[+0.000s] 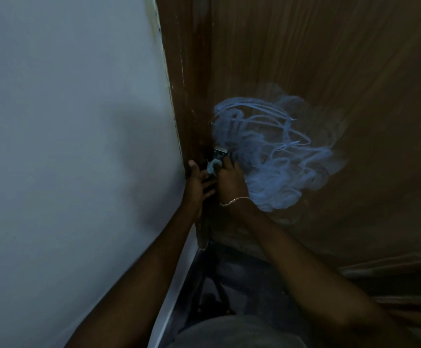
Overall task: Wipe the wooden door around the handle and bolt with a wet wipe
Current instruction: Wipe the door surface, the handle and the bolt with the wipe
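The dark wooden door (330, 59) fills the right half of the view, with a patch of bluish wet streaks (274, 151) on it. A small metal bolt or handle piece (220, 152) sits at the door's left edge. My right hand (230, 180), with a thin chain at the wrist, is shut on a crumpled pale wet wipe (211, 167) and presses it just below the metal piece. My left hand (197, 183) lies flat, fingers apart, against the door frame (187, 96) beside the wipe. The rest of the handle is hidden by my hands.
A pale wall (66, 121) takes up the left half. The dark floor (234, 280) shows between my forearms at the foot of the door, with a white skirting strip (172, 307) along the wall.
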Available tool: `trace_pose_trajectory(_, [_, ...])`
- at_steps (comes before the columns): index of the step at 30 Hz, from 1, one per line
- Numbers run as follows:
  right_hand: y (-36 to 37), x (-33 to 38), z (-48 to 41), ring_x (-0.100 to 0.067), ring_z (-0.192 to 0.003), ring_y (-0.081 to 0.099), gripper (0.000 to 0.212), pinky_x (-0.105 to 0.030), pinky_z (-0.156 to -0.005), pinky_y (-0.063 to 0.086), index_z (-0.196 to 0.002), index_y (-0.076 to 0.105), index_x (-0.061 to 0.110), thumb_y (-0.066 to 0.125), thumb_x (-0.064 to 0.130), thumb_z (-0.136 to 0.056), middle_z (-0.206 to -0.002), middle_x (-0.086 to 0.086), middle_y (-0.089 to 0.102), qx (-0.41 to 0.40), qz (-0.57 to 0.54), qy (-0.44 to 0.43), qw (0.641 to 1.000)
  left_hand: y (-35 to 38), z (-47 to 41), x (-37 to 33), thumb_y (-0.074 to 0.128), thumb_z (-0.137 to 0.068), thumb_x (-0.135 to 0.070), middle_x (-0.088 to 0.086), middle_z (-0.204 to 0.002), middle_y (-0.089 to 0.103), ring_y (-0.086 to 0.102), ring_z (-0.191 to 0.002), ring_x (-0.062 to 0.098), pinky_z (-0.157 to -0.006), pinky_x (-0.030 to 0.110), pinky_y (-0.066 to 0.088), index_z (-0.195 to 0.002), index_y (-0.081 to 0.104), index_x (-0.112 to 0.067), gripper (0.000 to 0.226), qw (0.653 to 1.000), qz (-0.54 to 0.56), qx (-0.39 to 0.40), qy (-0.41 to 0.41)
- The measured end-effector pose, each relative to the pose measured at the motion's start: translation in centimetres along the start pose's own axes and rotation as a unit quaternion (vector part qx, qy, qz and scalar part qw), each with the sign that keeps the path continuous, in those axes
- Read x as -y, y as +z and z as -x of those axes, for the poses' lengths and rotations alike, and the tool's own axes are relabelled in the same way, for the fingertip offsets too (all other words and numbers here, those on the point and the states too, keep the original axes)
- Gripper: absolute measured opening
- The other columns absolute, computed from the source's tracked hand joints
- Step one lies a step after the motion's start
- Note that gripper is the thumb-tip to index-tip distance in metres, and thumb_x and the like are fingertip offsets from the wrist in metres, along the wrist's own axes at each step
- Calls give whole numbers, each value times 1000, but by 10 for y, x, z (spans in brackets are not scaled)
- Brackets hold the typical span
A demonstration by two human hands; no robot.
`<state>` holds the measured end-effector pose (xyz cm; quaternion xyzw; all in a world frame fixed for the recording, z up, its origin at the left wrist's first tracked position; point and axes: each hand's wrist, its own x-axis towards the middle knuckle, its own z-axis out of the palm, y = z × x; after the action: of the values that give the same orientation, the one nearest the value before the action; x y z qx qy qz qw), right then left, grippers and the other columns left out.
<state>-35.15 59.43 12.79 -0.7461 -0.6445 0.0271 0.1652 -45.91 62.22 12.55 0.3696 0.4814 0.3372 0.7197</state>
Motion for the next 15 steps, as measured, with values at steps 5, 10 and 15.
trace_pose_trajectory(5, [-6, -11, -2, -29, -123, 50, 33, -29, -105, 42, -133, 57, 6, 54, 14, -101, -135, -14, 55, -15, -58, -16, 998, -1, 0, -1, 18, -84, -82, -15, -97, 76, 67, -104, 12, -86, 37, 52, -102, 69, -34, 72, 1000, -14, 4, -2])
trace_pose_trajectory(10, [-12, -20, -6, -31, -125, 53, 33, -32, -106, 45, -130, 59, -1, 58, 7, -98, -134, -18, 58, 20, -90, -62, 994, -2, -1, -3, 18, -85, -82, -8, -109, 71, 67, -103, 15, -83, 38, 53, -104, 68, -34, 71, 1000, -18, 6, -10])
trace_pose_trajectory(15, [-16, -34, -3, -32, -115, 59, 24, -37, -99, 48, -117, 67, -1, 58, 1, -95, -122, -18, 64, 23, -79, -33, 996, -4, 0, -3, 17, -84, -83, -15, -104, 73, 70, -99, 13, -81, 37, 53, -105, 67, -35, 73, 1000, -25, 13, -12])
